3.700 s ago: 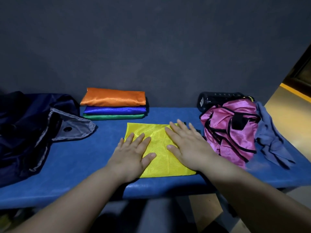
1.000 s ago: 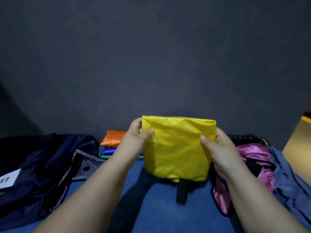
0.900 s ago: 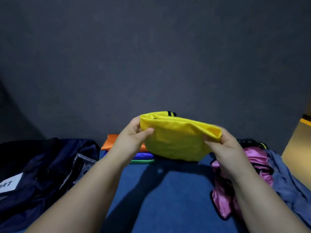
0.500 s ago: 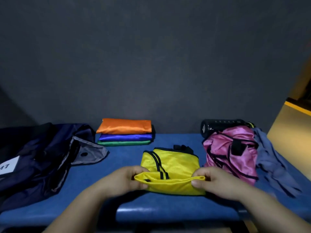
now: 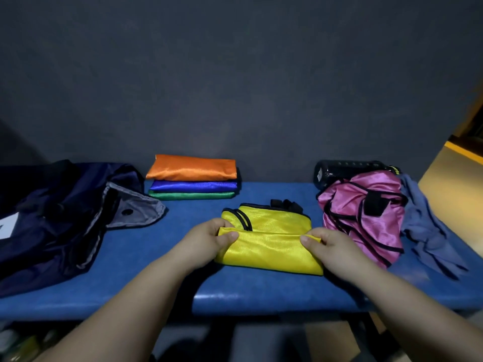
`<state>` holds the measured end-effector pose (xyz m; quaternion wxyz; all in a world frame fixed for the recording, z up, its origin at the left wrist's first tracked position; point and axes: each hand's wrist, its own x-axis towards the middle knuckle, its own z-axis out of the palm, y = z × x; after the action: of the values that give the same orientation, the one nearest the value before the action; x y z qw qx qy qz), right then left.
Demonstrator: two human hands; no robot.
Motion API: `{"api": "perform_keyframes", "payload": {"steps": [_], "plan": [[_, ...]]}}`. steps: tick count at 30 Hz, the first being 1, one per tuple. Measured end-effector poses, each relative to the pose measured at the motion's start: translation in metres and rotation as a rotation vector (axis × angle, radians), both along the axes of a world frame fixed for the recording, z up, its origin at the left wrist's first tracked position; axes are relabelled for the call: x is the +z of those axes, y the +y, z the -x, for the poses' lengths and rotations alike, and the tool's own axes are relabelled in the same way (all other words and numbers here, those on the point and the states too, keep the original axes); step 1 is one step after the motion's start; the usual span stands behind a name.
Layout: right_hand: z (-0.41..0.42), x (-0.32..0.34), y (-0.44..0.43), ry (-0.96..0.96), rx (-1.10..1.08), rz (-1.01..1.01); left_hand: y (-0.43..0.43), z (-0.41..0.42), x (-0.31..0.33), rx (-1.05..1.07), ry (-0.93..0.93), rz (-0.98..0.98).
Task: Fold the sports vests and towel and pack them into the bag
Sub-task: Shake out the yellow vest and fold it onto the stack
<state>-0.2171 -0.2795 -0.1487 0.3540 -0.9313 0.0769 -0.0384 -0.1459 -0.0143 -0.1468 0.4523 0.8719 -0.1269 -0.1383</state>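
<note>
1. Pinching the folded near edge of a yellow vest (image 5: 269,250), the left hand (image 5: 203,244) and right hand (image 5: 334,249) each grip one end on the blue bench (image 5: 261,291).
2. Navy bag (image 5: 52,218) lies left; stacked folded vests (image 5: 193,176) behind; pink vest (image 5: 360,212) and towel (image 5: 428,231) right.

a blue padded bench (image 5: 261,291) stands against a dark grey wall (image 5: 235,87).

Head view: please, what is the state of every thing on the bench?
Yellow vest, partly folded, lying flat.
Left hand, pinches its left edge.
Right hand, pinches its right edge.
Vest stack, three, folded.
Pink vest, crumpled.
Towel, crumpled.
Bag, open.
Bottle, lying on its side.
</note>
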Motion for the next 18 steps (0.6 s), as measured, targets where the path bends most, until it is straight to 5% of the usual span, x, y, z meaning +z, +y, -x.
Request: {"api": "perform_keyframes", "payload": {"steps": [8,11,14,18], "plan": [[0.004,-0.007,0.002,0.022,-0.047,0.305,-0.016,0.005,-0.006,0.073,-0.199,-0.231],[0.006,-0.008,0.007,0.001,-0.05,0.363,-0.018,0.011,-0.011,0.104,-0.467,-0.426],[0.009,-0.009,0.012,-0.015,-0.046,0.426,-0.019,0.014,-0.015,0.082,-0.833,-0.411],[0.009,-0.011,0.016,-0.051,-0.054,0.479,-0.025,0.026,-0.016,-0.235,-1.013,-0.383]]}}
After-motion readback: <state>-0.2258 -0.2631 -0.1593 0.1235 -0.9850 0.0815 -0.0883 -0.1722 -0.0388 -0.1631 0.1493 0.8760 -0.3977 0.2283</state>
